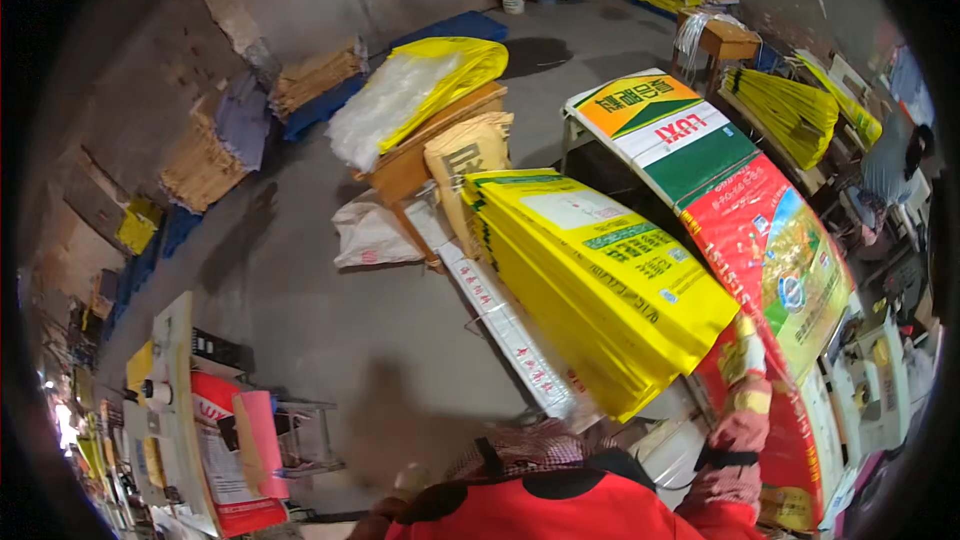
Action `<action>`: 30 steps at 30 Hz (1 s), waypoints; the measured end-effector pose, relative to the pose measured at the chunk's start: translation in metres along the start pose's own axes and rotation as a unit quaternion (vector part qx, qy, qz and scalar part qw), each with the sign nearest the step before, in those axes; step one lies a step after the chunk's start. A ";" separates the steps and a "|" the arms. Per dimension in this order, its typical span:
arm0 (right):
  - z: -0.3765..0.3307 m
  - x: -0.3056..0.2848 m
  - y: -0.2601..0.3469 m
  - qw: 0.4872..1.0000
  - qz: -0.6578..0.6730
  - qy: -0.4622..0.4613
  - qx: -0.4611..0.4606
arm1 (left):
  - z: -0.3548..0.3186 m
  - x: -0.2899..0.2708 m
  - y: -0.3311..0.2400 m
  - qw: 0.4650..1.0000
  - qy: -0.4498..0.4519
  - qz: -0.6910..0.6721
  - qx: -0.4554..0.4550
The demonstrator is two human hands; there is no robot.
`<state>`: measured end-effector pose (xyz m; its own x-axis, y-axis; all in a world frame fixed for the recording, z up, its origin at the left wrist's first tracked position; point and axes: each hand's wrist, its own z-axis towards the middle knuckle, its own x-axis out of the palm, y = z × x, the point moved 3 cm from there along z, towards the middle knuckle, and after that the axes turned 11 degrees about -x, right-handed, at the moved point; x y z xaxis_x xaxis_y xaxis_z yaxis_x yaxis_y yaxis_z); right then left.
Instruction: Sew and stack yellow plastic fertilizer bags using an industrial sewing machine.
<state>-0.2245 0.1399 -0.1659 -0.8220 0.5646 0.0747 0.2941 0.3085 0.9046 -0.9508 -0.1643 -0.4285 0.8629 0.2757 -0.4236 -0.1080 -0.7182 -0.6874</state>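
Note:
A stack of flat yellow printed bags (610,285) lies fanned out in front of me, its near end drooping toward my body. My right hand (742,350), in a pale glove, is at the near right corner of the stack, with its fingers closed at the bag edge. Beside it, a long table is covered by red, green and white printed bags (745,210). My left hand (410,480) hangs low near my red apron (540,515), dim and small. Its fingers do not show clearly, and I see nothing in it.
A long white-wrapped bar (505,325) runs along the stack's left side. Beyond stand a wooden bench (400,175) with yellow and clear bags, and a white sack (372,232). A sewing machine (880,390) is at right. Another person (890,170) sits far right. A worktable (180,390) stands left.

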 end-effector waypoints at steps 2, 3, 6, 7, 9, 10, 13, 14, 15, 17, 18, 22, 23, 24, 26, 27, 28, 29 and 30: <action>-0.042 0.041 0.018 0.996 -0.015 -0.079 -0.040 | 0.041 0.001 -0.065 0.995 0.019 -0.094 0.000; -0.038 0.007 -0.006 0.993 0.016 -0.100 -0.066 | 0.031 0.053 -0.143 0.966 0.083 0.171 -0.174; -0.067 0.020 -0.019 0.991 0.042 -0.118 -0.044 | 0.064 0.081 -0.265 0.984 0.109 0.042 -0.135; -0.071 0.004 -0.038 0.989 0.035 -0.138 -0.048 | 0.081 0.096 -0.290 0.981 0.134 0.034 -0.136; -0.075 0.010 -0.048 0.981 0.018 -0.192 0.012 | 0.219 0.096 -0.251 0.989 0.128 0.062 -0.032; -0.085 -0.035 -0.079 0.975 0.076 -0.200 0.060 | 0.236 0.132 -0.278 0.962 0.174 -0.038 -0.208; -0.137 -0.020 -0.080 0.942 0.108 -0.311 0.071 | 0.218 0.190 -0.398 0.935 -0.015 -0.103 -0.340; -0.145 -0.018 -0.078 0.937 0.129 -0.316 0.074 | 0.217 0.201 -0.439 0.925 -0.011 -0.122 -0.360; -0.150 0.010 -0.061 0.929 0.129 -0.335 0.088 | 0.229 0.210 -0.474 0.926 0.016 -0.125 -0.356; -0.148 0.043 -0.039 0.932 0.150 -0.323 0.071 | 0.277 0.237 -0.521 0.924 0.166 -0.221 -0.263; -0.146 0.051 -0.037 0.928 0.165 -0.329 0.065 | 0.307 0.249 -0.536 0.896 0.277 -0.305 -0.168; -0.140 0.087 -0.010 0.930 0.103 -0.353 0.020 | 0.380 0.305 -0.580 0.888 0.243 -0.321 -0.220; -0.139 0.093 -0.009 0.925 0.085 -0.369 0.009 | 0.394 0.315 -0.585 0.882 0.256 -0.320 -0.233; -0.129 0.102 -0.010 0.927 0.074 -0.369 0.000 | 0.431 0.307 -0.582 0.885 0.250 -0.320 -0.227; -0.100 0.100 -0.038 0.938 0.096 -0.332 0.032 | 0.501 0.280 -0.584 0.821 0.270 -0.475 -0.165; -0.156 0.074 -0.031 0.906 0.020 -0.423 0.021 | 0.381 0.381 -0.587 0.869 0.335 -0.264 -0.253; -0.148 0.085 -0.032 0.913 -0.005 -0.407 0.020 | 0.400 0.369 -0.589 0.874 0.330 -0.259 -0.245; -0.132 0.097 -0.035 0.925 -0.007 -0.380 -0.014 | 0.446 0.344 -0.585 0.911 0.279 -0.221 -0.210; -0.121 0.110 -0.036 0.926 0.006 -0.377 -0.007 | 0.477 0.323 -0.586 0.940 0.230 -0.175 -0.178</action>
<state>-0.3844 0.0977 -0.1394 -0.2432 0.9435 -0.2250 0.2902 0.2921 0.9113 -0.8447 0.6501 -0.4437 0.9458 0.2883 0.1494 0.3246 -0.8259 -0.4610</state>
